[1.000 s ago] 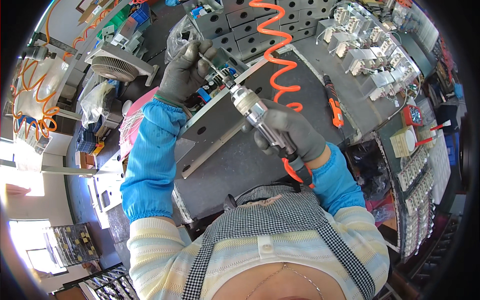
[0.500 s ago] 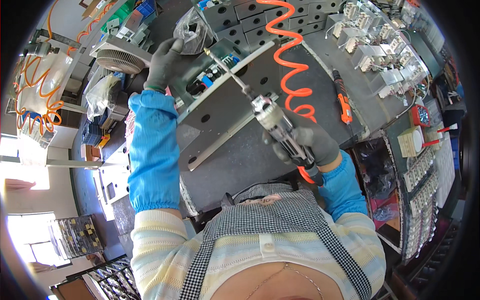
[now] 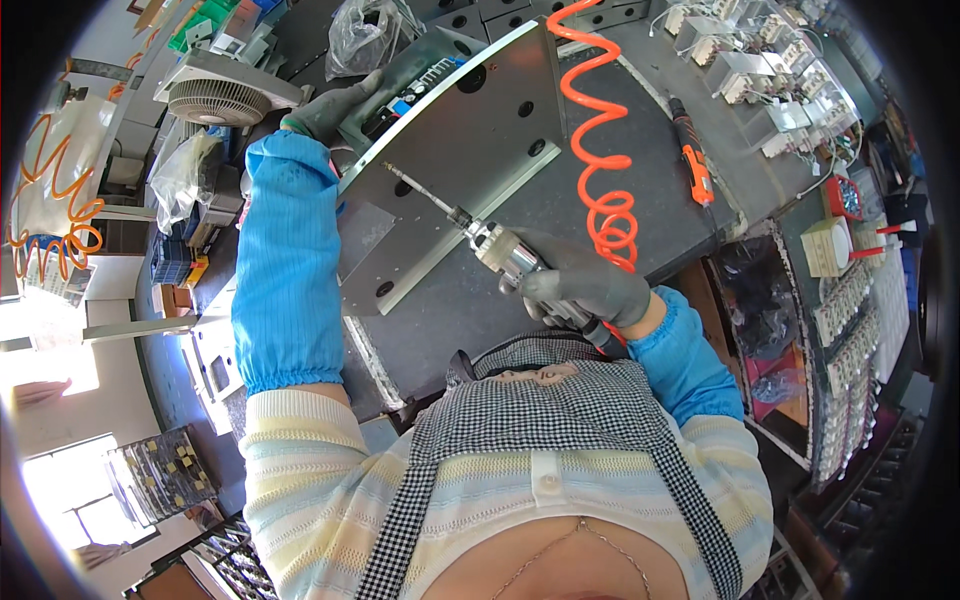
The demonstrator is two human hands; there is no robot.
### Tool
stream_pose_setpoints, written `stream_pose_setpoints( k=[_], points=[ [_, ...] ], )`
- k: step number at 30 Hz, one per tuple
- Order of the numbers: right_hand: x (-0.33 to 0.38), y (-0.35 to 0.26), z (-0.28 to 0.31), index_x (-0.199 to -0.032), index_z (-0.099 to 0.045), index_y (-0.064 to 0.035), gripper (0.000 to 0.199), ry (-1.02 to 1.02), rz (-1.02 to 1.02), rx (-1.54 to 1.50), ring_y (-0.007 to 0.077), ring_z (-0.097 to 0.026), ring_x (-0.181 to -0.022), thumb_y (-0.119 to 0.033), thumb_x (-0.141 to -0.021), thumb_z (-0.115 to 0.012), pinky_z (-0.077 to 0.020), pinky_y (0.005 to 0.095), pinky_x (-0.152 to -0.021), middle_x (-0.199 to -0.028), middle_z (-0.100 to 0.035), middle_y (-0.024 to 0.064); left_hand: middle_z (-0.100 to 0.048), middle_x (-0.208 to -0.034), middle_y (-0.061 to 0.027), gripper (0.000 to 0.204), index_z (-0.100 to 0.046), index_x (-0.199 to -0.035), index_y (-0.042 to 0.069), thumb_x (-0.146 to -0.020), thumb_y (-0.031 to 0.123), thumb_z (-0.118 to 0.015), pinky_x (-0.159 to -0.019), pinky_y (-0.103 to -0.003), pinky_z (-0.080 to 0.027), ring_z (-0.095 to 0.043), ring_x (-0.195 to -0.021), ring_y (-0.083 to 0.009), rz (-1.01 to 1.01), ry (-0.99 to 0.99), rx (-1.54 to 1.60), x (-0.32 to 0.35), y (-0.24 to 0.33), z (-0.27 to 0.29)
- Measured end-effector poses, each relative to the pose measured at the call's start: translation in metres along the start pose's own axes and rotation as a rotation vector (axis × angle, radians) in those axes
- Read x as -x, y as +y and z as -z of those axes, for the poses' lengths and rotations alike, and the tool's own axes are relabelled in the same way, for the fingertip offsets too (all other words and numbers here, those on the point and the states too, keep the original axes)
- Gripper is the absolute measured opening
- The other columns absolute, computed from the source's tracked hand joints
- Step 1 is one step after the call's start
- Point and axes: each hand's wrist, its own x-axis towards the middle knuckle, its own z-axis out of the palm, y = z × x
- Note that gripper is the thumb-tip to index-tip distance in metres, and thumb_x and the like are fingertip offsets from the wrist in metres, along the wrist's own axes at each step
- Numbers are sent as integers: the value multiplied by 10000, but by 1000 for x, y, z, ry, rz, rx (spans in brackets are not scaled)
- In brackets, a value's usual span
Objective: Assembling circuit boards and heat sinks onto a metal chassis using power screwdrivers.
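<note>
My right hand (image 3: 600,288) is wrapped round a silver air screwdriver (image 3: 508,254) with a long thin bit. The bit points up and left, its tip in front of the near panel of a grey metal chassis (image 3: 500,125); whether it touches cannot be told. Round dark holes dot that panel. Behind its rim sit circuit parts (image 3: 405,103) in blue, black and white. My left hand (image 3: 338,108), gloved in grey, grips the chassis at its far left end. Part of the palm and some fingers are hidden behind the casing.
An orange coiled hose (image 3: 600,150) hangs right of the chassis. Beyond it an orange-black electric screwdriver (image 3: 692,160) lies on the dark bench (image 3: 480,290). White-and-metal assemblies (image 3: 745,75) stand at the far right. A clear plastic bag (image 3: 365,38) and a round grille (image 3: 215,100) are at the far left.
My left hand has come down from above the chassis onto its left end. The chassis now sits turned and tilted differently. The air screwdriver has swung left and nearer to me.
</note>
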Motion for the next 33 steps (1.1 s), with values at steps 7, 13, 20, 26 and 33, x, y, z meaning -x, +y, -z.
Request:
stream_pose_setpoints(
  k=[7, 13, 20, 26, 33],
  points=[
    [-3, 5, -15, -1485, -440, 20, 820, 30, 15, 18, 122, -638, -745, -390, -825, -704, -523, 273, -639, -1078, -604, 83, -723, -1169, -111, 679, -621, -1295, 15, -911, 564, -738, -868, -331, -591, -701, -985, -163, -54, 18, -59, 13, 3, -9],
    [3, 9, -27, -1447, -479, 16, 741, 57, 1, -85, 117, -670, -759, -426, -884, -673, -534, 255, -621, -1070, -634, 96, -726, -1127, -47, 601, -638, -1307, 63, -971, 560, -663, -818, -295, -580, -683, -943, -116, -51, -66, -126, 9, 5, -6],
    [19, -11, -55, -1309, -577, 9, 571, 147, -134, -277, 96, -680, -701, -437, -956, -635, -529, 237, -533, -1045, -685, 116, -726, -1066, 20, 478, -678, -1248, 136, -1011, 546, -607, -753, -300, -582, -670, -883, -88, -50, -90, -182, 10, 5, -7],
    [17, 0, -65, -1219, -619, 5, 498, 241, -35, -319, 99, -681, -663, -433, -982, -631, -541, 246, -532, -997, -699, 101, -733, -1028, 23, 426, -694, -1224, 140, -1021, 506, -613, -736, -295, -578, -667, -821, -86, -27, -29, -210, 25, 13, -25],
    [20, 9, -66, -1229, -615, -4, 509, 148, -80, -418, 88, -675, -679, -453, -991, -627, -538, 240, -551, -1031, -698, 86, -741, -1041, 9, 356, -707, -1197, 91, -1033, 400, -639, -762, -258, -565, -667, -844, -87, -85, -65, -33, 15, 4, -12]
  ],
)
